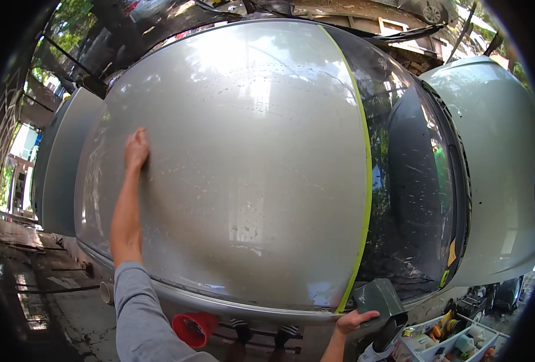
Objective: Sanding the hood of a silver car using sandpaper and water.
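Observation:
The silver car roof [249,157] fills the middle, speckled with small drops or marks. A yellow-green tape strip [364,139] runs along its border with the dark windshield [415,181]. My left hand [136,146] rests on the roof's left part, fingers curled; whatever is under them is hidden. My right hand [355,321], at the lower right edge of the roof, grips a dark grey-green boxy object [381,297], its thumb lying along the object.
The pale hood [497,157] lies to the right. Below the car are a red bucket [188,330], my feet on a slatted step [258,338], and a white compartmented caddy [421,347] of bottles and tools. Trees and clutter surround the car.

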`<action>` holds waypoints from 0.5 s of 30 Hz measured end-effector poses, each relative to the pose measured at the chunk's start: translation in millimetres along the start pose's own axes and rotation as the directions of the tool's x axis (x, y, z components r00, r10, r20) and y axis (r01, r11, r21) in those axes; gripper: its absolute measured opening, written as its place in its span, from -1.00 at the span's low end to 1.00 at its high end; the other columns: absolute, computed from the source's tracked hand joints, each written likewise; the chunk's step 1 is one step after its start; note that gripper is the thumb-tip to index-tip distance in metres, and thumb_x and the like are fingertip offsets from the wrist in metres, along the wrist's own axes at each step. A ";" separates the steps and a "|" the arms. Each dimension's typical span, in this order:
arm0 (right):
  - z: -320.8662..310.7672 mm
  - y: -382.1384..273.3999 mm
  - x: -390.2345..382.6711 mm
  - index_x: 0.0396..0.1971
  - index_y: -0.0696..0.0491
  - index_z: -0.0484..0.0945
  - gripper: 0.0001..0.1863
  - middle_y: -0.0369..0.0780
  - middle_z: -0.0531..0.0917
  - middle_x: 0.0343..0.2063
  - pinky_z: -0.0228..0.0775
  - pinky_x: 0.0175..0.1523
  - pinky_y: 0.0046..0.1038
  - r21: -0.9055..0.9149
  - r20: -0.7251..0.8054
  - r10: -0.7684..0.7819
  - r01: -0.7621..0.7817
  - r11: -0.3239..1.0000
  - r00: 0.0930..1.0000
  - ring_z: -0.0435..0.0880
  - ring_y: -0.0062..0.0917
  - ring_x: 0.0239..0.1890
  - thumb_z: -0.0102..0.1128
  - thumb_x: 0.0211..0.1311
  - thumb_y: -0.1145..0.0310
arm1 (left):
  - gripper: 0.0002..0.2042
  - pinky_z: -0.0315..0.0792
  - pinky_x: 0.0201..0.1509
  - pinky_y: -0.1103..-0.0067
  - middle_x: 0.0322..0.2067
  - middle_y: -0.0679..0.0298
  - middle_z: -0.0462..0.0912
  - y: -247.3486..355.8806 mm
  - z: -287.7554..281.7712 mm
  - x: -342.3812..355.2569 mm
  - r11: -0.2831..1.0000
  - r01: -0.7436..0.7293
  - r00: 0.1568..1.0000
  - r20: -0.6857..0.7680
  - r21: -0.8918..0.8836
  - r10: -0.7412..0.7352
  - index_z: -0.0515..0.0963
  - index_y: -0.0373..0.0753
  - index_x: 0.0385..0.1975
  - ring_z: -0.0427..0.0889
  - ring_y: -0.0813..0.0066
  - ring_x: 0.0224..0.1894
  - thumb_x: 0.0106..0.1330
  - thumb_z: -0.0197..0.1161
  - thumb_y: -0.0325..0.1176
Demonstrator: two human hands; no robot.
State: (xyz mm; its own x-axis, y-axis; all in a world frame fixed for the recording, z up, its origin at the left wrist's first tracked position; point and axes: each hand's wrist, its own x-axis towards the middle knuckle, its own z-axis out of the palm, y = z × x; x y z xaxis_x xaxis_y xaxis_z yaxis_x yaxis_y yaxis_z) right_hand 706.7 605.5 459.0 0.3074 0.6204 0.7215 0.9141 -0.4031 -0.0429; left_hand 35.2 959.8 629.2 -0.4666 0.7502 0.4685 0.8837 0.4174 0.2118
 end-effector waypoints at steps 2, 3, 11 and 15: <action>-0.2 5.0 -2.2 0.37 0.30 0.06 -0.22 0.12 0.29 0.30 0.34 0.27 -0.31 -0.025 -0.023 -0.037 0.037 0.999 0.999 0.46 -0.10 0.22 0.22 0.17 0.70 | -0.60 0.37 0.21 0.25 -0.03 0.17 0.61 -7.2 6.7 -9.4 0.989 0.103 0.995 -0.031 0.110 -0.100 0.55 -0.23 -0.03 0.51 0.08 0.12 0.44 -0.13 -0.11; 10.0 22.8 -24.9 0.39 0.32 0.00 -0.26 0.15 0.17 0.36 0.28 0.32 -0.31 0.099 0.061 0.018 -0.024 0.995 0.998 0.35 -0.10 0.31 0.10 0.23 0.70 | -0.62 0.39 0.17 0.24 -0.07 0.15 0.62 22.1 20.7 -9.0 0.992 -0.005 0.997 -0.078 0.127 0.015 0.56 -0.21 -0.07 0.52 0.08 0.09 0.44 -0.13 -0.12; -10.6 -31.8 71.2 0.23 0.42 0.22 -0.37 0.12 0.34 0.25 0.14 0.34 -0.34 0.622 0.513 0.559 -0.731 0.280 0.651 0.40 -0.20 0.23 -0.14 0.52 0.09 | -0.86 0.38 -0.13 0.27 -0.41 0.10 0.48 373.9 1.5 -224.2 0.394 -0.622 0.668 -0.196 -0.676 0.718 0.45 -0.25 -0.51 0.48 0.08 -0.22 0.09 0.30 -0.44; -41.5 -73.1 128.8 0.35 0.25 0.14 -0.41 0.06 0.08 0.40 -0.16 0.47 -0.24 0.721 0.402 -0.013 -0.308 0.621 0.915 0.05 -0.13 0.43 -0.11 0.46 0.22 | -0.84 0.47 -0.10 0.32 -0.32 0.08 0.57 368.9 -48.9 -292.5 0.318 -0.581 0.636 -0.174 -0.749 0.752 0.52 -0.26 -0.44 0.55 0.11 -0.15 0.08 0.35 -0.38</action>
State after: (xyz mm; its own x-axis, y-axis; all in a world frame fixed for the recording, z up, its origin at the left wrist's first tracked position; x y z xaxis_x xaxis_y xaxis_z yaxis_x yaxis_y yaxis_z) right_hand 668.5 687.0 583.8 0.3755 0.8440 0.3829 0.6635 0.0437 -0.7469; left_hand 499.5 869.3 612.2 0.3744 0.7013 0.6066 0.5796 -0.6876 0.4373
